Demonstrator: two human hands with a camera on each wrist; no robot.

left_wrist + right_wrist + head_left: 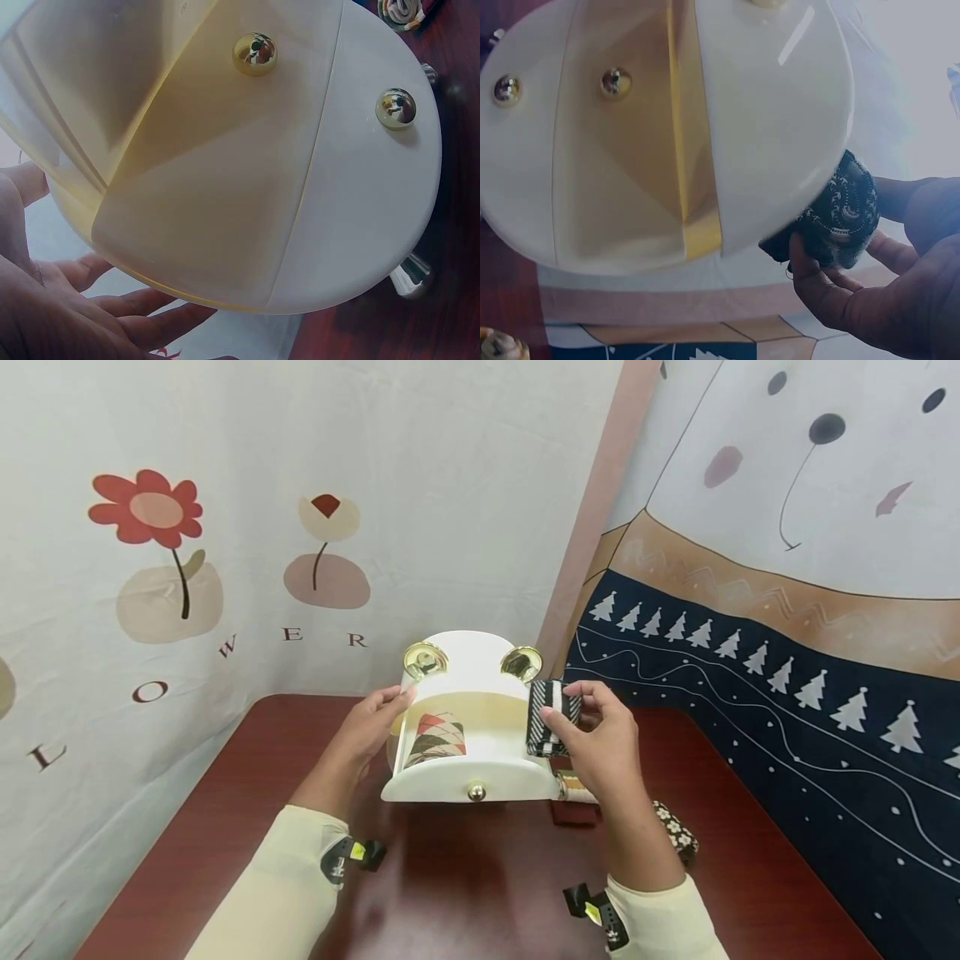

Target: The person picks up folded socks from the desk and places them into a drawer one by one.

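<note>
At the far left, a pale curtain [247, 435] printed with flowers hangs behind the dark red table [285, 735]. Your left forearm, in a cream sleeve [277, 877] with a black band [336, 862] at the wrist, reaches forward and inward. Your left hand [367, 727] is at the left rim of the white box [438, 783], just below the left gold disc [425, 660]; the left wrist view shows its fingers spread and fairly straight along the box's curved edge, gripping nothing.

The box is in the middle of the table, its front open at the top, with a gold knob [476, 792] on the low front panel. Inside, toward the left, lies a checked cloth [438, 739] in red, cream and dark green.

At the box's right side, just below the right gold disc [521, 664], your right hand [607, 735] pinches a folded black-and-white cloth [542, 739] between thumb and curled fingers. Whether this cloth touches the box, you cannot tell. Your right forearm slants up and inward from its own cream sleeve [660, 922]. Near that forearm, on the table, lie a dark red bundle [573, 814] and, farther right, a flowered bundle [675, 827], partly hidden by the arm.
</note>
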